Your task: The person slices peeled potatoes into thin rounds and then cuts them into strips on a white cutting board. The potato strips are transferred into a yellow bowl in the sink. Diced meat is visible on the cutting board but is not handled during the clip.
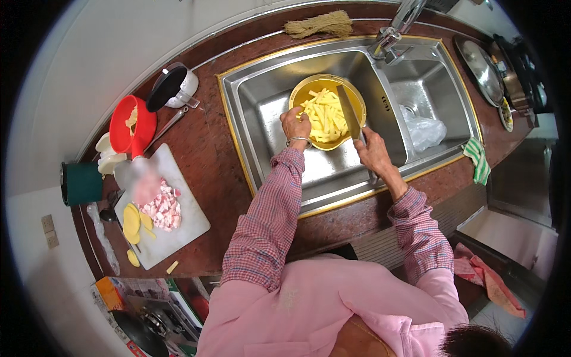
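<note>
A yellow bowl or colander [360,100] stands in the large left basin of the steel sink [250,96]. Pale yellow strips, apparently cut potato [324,114], fill much of it. My left hand [298,126], with a bracelet at the wrist, is at the bowl's left rim, fingertips by the strips. Whether its fingers hold anything is hidden. In my right hand [374,151] is the handle of a broad-bladed kitchen knife [348,109]. The blade points away from me over the bowl's right side.
Left on the brown counter [209,178], a white cutting board [183,227] bears diced meat [163,209] and yellow slices [131,222]. Behind it are a red strainer or pan [145,118] and a lidded pot [187,87]. The faucet [387,38] rises behind the sink; a plastic bag [424,129] lies in the right basin.
</note>
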`<act>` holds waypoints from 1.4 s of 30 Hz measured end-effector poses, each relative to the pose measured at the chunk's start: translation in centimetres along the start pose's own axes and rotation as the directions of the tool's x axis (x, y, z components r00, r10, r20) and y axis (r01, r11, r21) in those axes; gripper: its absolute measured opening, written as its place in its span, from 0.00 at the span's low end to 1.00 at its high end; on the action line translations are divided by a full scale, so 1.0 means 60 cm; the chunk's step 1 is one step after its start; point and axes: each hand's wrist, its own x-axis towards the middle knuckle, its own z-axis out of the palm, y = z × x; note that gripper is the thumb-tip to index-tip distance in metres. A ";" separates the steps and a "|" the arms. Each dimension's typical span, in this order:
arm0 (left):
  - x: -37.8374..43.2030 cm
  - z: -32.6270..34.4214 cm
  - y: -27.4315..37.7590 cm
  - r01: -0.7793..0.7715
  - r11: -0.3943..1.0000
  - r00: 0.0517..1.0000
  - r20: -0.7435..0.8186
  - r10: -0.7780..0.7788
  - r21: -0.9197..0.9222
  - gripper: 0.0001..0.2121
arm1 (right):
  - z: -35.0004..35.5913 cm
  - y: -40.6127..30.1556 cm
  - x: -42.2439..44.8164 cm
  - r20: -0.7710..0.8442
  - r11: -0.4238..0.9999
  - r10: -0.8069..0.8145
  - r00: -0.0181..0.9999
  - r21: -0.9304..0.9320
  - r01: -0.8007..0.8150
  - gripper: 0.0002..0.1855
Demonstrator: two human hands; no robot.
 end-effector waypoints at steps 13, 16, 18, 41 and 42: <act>-0.380 -0.422 -0.046 -0.253 0.964 0.946 -0.191 0.263 0.075 0.08 | 0.106 -0.105 -0.166 0.424 0.661 -0.092 0.901 0.703 -0.263 0.10; -0.441 -0.573 -0.135 -0.048 0.953 0.893 -0.414 0.175 0.298 0.06 | 0.158 -0.173 -0.213 0.536 0.709 -0.222 0.815 0.663 -0.242 0.10; -0.477 -0.661 -0.211 0.083 0.868 0.863 -0.471 0.182 0.489 0.09 | 0.190 -0.236 -0.238 0.612 0.763 -0.256 0.749 0.603 -0.232 0.10; -0.255 -0.902 -0.417 -0.476 0.648 0.874 0.240 0.422 0.595 0.10 | 0.450 -0.498 -0.491 0.604 0.908 -0.068 0.794 0.367 -0.201 0.06; -0.251 -0.904 -0.413 -0.480 0.644 0.875 0.265 0.406 0.596 0.10 | 0.447 -0.494 -0.493 0.589 0.895 -0.059 0.806 0.388 -0.218 0.06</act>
